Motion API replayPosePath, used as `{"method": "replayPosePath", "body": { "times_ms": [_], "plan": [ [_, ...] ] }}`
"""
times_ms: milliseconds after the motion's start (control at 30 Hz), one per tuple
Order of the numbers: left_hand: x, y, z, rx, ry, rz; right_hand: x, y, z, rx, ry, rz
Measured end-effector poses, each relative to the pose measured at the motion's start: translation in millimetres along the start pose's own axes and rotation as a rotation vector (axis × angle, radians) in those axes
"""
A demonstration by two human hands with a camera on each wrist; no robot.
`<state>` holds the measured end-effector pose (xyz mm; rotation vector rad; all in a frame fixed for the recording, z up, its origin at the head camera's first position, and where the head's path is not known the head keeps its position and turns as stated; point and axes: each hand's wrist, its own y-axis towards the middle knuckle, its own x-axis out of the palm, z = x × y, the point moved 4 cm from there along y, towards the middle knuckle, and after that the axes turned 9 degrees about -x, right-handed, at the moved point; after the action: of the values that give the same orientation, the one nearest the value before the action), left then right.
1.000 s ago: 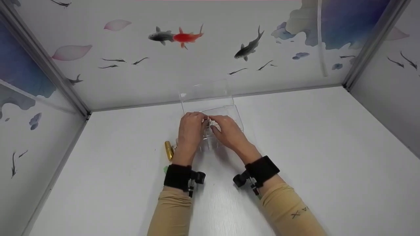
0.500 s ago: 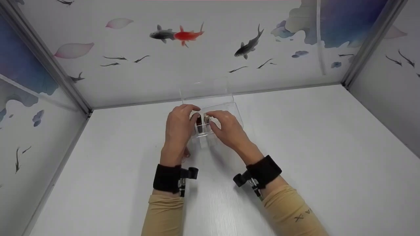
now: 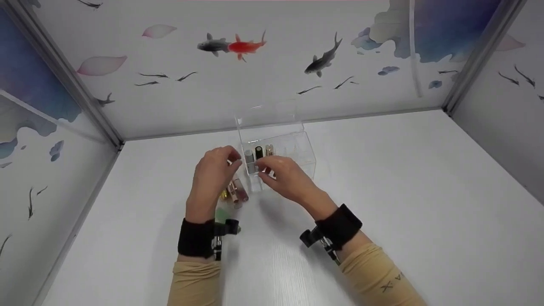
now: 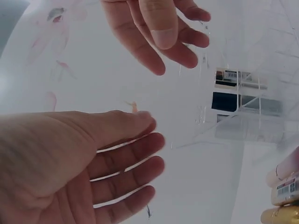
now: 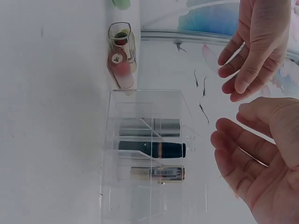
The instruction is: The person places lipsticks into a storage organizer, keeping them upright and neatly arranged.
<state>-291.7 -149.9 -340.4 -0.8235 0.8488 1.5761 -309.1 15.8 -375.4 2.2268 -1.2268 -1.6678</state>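
In the head view a clear compartment organizer box stands with its transparent lid raised at the back. Three lipstick tubes stand upright in its left compartments: a silver one, a black one and a gold one. My left hand hovers just left of the box, fingers loosely bent and holding nothing. My right hand is over the front of the box, its fingertips close to the silver tube. The right wrist view shows its palm and loosely curled fingers with nothing in them.
Several cosmetic tubes lie on the table left of the box, partly behind my left hand, among them a pinkish-red tube and a gold tube. A green item lies near my left wrist. Printed white panels wall in the table.
My left hand has moved left, away from the box and towards me. My right hand has shifted slightly left. The silver tube now shows in the leftmost compartment, beside the black and gold ones.
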Motion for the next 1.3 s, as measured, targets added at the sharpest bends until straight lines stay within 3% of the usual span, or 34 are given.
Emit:
{"method": "replayPosePath", "body": {
  "times_ms": [200,400,633,800,933,1167,1300],
  "plan": [
    [9.7,-3.8,-17.9,-0.085,0.105,-0.240,25.1,-4.7,-8.9,0.017,0.044,-0.328],
    [18.9,-5.7,-31.0,-0.115,0.181,-0.360,52.3,-12.5,-23.3,-0.020,0.038,-0.490],
    [26.4,-10.4,-44.7,-0.153,0.279,-0.450,71.8,-14.0,-38.3,-0.006,-0.002,-0.515],
    [30.9,-14.3,-53.6,-0.280,0.220,-0.499,83.8,-10.5,-43.8,0.023,-0.065,-0.482],
    [35.0,-15.2,-58.2,-0.351,0.159,-0.547,92.3,-9.8,-45.2,0.061,-0.134,-0.510],
    [38.3,-15.1,-60.1,-0.360,0.170,-0.580,96.0,-9.1,-47.4,0.097,-0.155,-0.556],
    [37.9,-15.0,-55.2,-0.288,0.152,-0.591,93.4,-9.1,-46.7,0.125,-0.074,-0.527]
  ]
}}
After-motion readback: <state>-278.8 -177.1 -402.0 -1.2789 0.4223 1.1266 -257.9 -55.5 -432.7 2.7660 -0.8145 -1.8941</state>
